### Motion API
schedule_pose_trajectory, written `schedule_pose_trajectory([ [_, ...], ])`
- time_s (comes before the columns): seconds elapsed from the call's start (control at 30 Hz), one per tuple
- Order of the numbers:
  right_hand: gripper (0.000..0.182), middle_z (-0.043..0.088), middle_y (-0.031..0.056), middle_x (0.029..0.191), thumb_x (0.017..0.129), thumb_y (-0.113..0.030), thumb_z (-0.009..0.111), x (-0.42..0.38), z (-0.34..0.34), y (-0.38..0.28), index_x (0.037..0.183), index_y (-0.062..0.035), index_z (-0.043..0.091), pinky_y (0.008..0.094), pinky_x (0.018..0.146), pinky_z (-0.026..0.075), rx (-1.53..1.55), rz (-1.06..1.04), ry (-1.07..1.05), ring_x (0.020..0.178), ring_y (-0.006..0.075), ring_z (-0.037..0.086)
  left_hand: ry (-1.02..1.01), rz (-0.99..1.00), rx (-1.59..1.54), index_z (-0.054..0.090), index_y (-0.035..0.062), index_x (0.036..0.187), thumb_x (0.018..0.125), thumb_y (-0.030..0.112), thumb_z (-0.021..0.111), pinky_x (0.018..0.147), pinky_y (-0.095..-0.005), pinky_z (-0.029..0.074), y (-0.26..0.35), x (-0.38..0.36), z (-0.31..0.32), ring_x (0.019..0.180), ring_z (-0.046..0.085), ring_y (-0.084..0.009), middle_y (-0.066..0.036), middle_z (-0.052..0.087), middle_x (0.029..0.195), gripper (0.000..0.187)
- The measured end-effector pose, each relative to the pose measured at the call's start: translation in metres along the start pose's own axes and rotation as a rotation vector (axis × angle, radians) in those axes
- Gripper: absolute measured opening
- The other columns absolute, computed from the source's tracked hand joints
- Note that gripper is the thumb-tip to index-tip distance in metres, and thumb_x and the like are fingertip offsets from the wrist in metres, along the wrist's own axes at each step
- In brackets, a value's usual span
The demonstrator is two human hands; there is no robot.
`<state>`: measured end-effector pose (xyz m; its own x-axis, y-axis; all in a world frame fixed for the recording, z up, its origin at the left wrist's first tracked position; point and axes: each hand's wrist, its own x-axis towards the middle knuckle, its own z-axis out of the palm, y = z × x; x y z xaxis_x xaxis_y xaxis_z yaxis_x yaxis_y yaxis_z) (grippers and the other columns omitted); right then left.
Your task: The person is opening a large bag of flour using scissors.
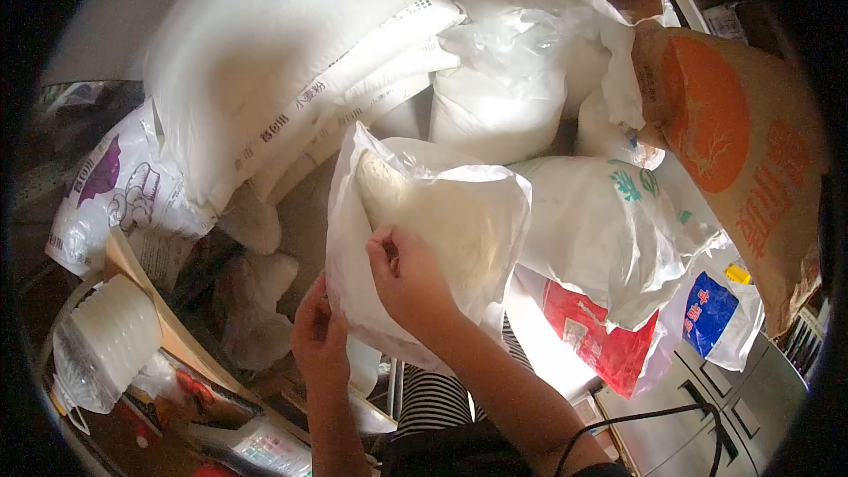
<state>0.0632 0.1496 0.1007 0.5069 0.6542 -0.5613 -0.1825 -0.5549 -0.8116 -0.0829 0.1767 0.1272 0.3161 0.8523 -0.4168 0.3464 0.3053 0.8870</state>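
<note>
An open white bag (424, 178) stands in the middle of the view, with pale powder (473, 221) inside it. Over the bag's mouth is my right hand (408, 274), its fingers curled together in front of the powder; what they hold, if anything, is too small to make out. At the bag's lower left side is my left hand (320, 327), fingers bent and close to the bag's outer wall. Whether those fingertips pinch the bag is unclear.
Large white sacks (256, 62) are stacked behind on the left. A clear plastic bag (503, 79) stands behind, a green-printed white bag (601, 221) to the right. Further right is a brown paper sack (733, 141). A ribbed plastic container (115, 331) lies at left, a black cable (636, 417) at lower right.
</note>
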Motion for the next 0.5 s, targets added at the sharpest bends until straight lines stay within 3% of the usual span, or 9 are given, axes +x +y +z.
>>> schedule_pose_trajectory([
  [0.2, 0.026, 0.066, 0.0151, 0.084, 0.085, -0.025, 0.065, -0.002, 0.014, -0.001, 0.091, 0.0008, 0.066, 0.0332, 0.071, 0.050, 0.165, 0.013, -0.142, 0.074, 0.0234, 0.064, -0.060, -0.055, 0.057, 0.052, -0.0037, 0.125, 0.085, -0.005, 0.051, 0.091, -0.0281, 0.043, 0.007, 0.000, 0.000, 0.100, 0.057, -0.0138, -0.010, 0.060, 0.114, 0.041],
  [0.3, 0.022, 0.066, 0.0060, 0.080, 0.087, -0.021, 0.064, 0.006, 0.019, 0.014, 0.093, 0.0006, 0.066, 0.0253, 0.069, 0.047, 0.382, 0.110, -0.246, 0.072, 0.0106, 0.058, -0.073, -0.035, 0.050, 0.053, -0.0030, 0.125, 0.085, -0.004, 0.052, 0.090, -0.0280, 0.043, 0.009, 0.002, 0.000, 0.099, 0.057, -0.0137, -0.009, 0.061, 0.112, 0.040],
  [0.43, 0.022, 0.066, 0.0048, 0.080, 0.088, -0.021, 0.064, 0.004, 0.014, 0.018, 0.093, 0.0005, 0.066, 0.0261, 0.070, 0.047, 0.361, 0.151, -0.223, 0.074, 0.0098, 0.058, -0.058, 0.003, 0.025, 0.054, -0.0019, 0.124, 0.083, -0.003, 0.053, 0.089, -0.0274, 0.044, 0.008, 0.002, -0.001, 0.098, 0.057, -0.0135, -0.009, 0.062, 0.109, 0.041],
  [0.5, 0.022, 0.065, 0.0053, 0.080, 0.088, -0.021, 0.063, -0.002, 0.003, 0.011, 0.092, 0.0007, 0.066, 0.0265, 0.069, 0.047, 0.266, 0.136, -0.166, 0.073, 0.0102, 0.058, -0.052, -0.088, 0.098, 0.054, -0.0021, 0.123, 0.082, -0.003, 0.053, 0.091, -0.0280, 0.043, 0.015, 0.001, -0.002, 0.100, 0.057, -0.0140, -0.009, 0.061, 0.111, 0.042],
])
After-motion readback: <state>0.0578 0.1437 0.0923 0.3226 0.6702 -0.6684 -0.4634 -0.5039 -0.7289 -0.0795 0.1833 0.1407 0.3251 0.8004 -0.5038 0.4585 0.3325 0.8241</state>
